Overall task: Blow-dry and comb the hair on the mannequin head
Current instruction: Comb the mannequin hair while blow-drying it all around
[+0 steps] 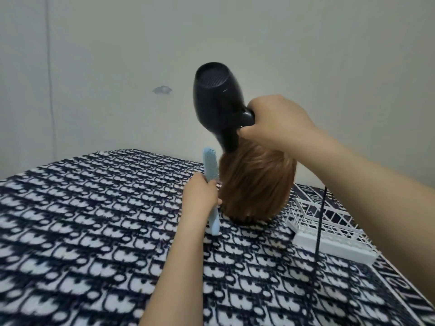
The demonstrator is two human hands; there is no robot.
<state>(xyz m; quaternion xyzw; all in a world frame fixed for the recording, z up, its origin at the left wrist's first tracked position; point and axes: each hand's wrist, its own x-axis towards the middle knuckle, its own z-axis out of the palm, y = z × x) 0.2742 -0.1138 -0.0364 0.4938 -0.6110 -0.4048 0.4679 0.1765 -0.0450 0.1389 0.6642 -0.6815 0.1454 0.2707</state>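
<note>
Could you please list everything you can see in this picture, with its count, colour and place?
mannequin hair: one, reddish brown, centre, standing on the cloth
hair dryer: one, black, above the hair, nozzle pointing down at it
comb: one, light blue, upright at the hair's left side
cord: one, black, hanging down at the right
wire rack: one, white, on the cloth right of the hair
cloth: one, navy and white pattern, covering the surface
wall: pale grey, behind, with one small mark
left hand: grips the comb
right hand: grips the hair dryer's handle
</note>
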